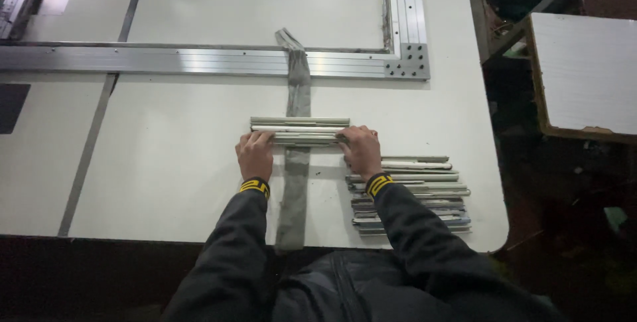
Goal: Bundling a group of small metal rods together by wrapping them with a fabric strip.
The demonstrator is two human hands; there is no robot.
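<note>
left hand point(255, 155) clamps the 9 o'clock end of the bundle point(300, 131) | right hand point(361, 151) clamps its 3 o'clock end | bundle's long axis runs 9-to-3, crossing strap point(296, 182) on the worktop point(166, 162), hands equally near | stack point(415, 196) at 4 o'clock

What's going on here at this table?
A person grips a small bundle of short metal strips, left hand on one end, right hand on the other. The bundle lies across a grey strap on the white table. More strips are piled beside the right wrist.
</note>
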